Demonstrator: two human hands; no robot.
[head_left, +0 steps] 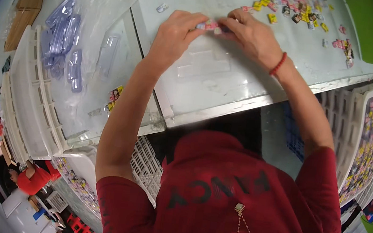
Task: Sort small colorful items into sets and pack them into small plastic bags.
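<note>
Both my hands meet over the white table. My left hand pinches a small pink-and-white piece between thumb and fingertips. My right hand, with a red bead bracelet at its wrist, pinches at another small piece right beside it. The pieces look like little wrapped sweets, too small to tell for sure. Below my hands lies a clear plastic tray with moulded hollows. Loose yellow, pink and dark pieces are strewn beyond my fingers.
Clear plastic trays are heaped at left, on plastic sheeting. More pieces lie by my left forearm and at the far right. White crates stand at left; stacked crates with filled trays stand at right. A person in red is in the background.
</note>
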